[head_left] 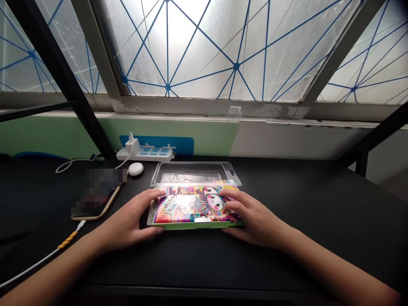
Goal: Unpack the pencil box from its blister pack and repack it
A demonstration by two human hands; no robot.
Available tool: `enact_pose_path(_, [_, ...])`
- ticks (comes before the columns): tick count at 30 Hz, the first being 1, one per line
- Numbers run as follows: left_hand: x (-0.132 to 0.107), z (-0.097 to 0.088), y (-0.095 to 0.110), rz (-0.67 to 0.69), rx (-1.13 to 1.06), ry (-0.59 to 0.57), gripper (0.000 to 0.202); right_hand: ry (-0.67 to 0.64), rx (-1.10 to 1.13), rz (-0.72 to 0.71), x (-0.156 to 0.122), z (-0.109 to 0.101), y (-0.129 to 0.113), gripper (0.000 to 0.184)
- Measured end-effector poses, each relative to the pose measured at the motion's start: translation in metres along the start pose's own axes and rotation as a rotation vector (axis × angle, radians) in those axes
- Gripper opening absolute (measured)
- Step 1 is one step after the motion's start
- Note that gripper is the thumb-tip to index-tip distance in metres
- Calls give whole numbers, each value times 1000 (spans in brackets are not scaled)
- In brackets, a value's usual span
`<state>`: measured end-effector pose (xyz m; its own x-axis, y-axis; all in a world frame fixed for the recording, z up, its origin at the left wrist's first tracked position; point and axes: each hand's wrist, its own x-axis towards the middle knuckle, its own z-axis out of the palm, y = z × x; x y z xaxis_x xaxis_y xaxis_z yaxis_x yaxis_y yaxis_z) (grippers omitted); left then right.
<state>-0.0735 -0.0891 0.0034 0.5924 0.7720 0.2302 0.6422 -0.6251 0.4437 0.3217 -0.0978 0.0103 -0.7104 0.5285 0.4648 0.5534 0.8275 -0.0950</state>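
Left hand [127, 223]: fingers spread, gripping the left end of the case [194, 207]
Right hand [253, 221]: fingers curled over the case's right end, gripping it
Case: flat on the counter [302, 204], touching the clear lid [195, 173] behind it

A: Which lettering can be read in the head view?

B: Only one word. The colourful printed card [194, 204], lying in its clear plastic package on the black desk, carries "SPORT" in white block letters near its left end, turned sideways to the viewer.

A: Does anything else on that card read as text?

B: More cartoon-style lettering runs across the middle, but glare and the print's busy pattern leave it illegible.

A: And the white power strip [145, 153] by the wall?

B: Its sockets show blue faces; any marking there is too small to read.
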Motion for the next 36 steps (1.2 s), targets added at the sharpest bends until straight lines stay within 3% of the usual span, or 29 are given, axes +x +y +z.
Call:
enact_pose_path(3, [2,0,2,-35,-51,-14,76,-63,150,120,2,-4,1,54])
enact_pose_path(8, [1,1,3,-91,-74,-5,91,-71,399,337,2,-10,7,53])
enact_pose_path(13, [-3,5,0,-74,-66,11,104,89,497,546,0,-10,18,33])
enact_pose_path(18, [-2,3,1,-88,-69,1,117,159,550,681,-1,-5,31,43])
enact_pose_path(24, [1,-2,0,-105,-124,-28,115,141,608,721,1,-2,34,44])
enact_pose_path(30, [7,-5,-3,-130,-193,-14,65,62,594,628,0,-7,32,43])
enact_pose_path(36, [13,-9,-2,-166,-231,-36,46,-186,709,451,-9,-19,29,73])
